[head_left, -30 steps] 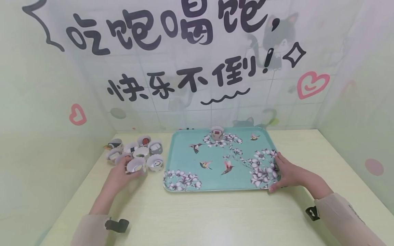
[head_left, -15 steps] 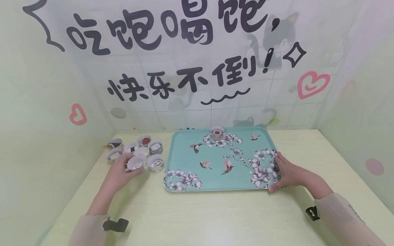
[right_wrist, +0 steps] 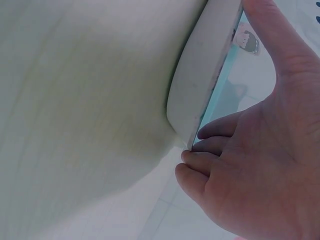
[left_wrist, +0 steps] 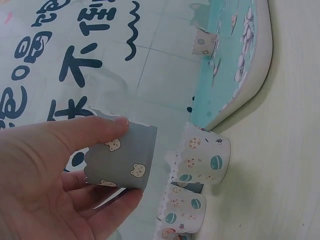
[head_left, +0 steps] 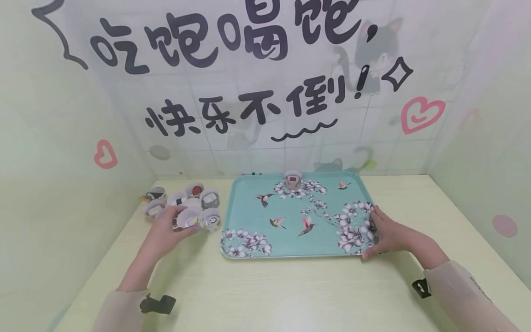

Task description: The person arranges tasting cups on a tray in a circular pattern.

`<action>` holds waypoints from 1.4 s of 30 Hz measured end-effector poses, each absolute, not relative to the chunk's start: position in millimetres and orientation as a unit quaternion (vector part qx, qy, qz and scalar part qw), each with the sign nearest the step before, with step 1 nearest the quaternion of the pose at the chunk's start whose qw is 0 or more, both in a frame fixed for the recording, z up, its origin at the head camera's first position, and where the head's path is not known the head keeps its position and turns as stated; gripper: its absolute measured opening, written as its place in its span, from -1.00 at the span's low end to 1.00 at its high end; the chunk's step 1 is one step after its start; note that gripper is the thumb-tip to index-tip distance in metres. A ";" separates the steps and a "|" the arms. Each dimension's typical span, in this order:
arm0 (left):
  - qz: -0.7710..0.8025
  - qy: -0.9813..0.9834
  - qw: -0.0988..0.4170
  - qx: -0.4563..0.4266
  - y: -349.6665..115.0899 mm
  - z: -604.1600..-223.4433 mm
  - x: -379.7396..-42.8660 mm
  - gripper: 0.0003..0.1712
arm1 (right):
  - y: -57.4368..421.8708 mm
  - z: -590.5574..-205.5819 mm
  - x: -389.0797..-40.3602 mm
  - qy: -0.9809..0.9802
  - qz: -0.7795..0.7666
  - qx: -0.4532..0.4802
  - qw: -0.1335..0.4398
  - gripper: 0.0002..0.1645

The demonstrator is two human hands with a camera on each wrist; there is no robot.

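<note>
My left hand pinches a grey paper baking cup with bear faces, thumb on one side and fingers on the other. A small yellow and white piece shows inside that cup in the head view. It is raised beside a white patterned baking cup. My right hand holds the front right corner of a turquoise tray, thumb at the front edge and fingers against the right rim. At the tray's back edge stands another baking cup with a red and white piece in it.
Several filled baking cups are bunched left of the tray, including one with a red piece and one with a black-banded piece. The pale wooden table meets a printed wall behind the tray.
My left hand has lifted the grey baking cup slightly and shifted it right, toward the white patterned cup, which has moved slightly right. My right hand and the tray stay in place.
</note>
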State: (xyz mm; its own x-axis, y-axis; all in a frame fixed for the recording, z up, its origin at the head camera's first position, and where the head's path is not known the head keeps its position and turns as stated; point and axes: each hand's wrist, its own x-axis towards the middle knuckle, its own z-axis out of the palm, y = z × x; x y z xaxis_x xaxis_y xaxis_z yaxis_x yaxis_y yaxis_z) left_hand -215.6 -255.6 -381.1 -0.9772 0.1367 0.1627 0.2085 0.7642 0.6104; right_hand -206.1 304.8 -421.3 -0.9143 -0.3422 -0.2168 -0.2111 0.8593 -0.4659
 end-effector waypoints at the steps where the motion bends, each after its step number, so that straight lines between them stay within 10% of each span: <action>1: -0.330 -0.938 0.053 -0.092 -254.6 -380.5 -215.4 -0.23 | 304.7 -421.3 -206.1 0.953 -0.222 -0.145 0.147 0.69; 42: -0.328 -0.939 0.012 -0.103 -210.6 -381.4 -227.3 -0.21 | 306.5 -423.0 -206.5 0.952 -0.225 -0.144 0.146 0.70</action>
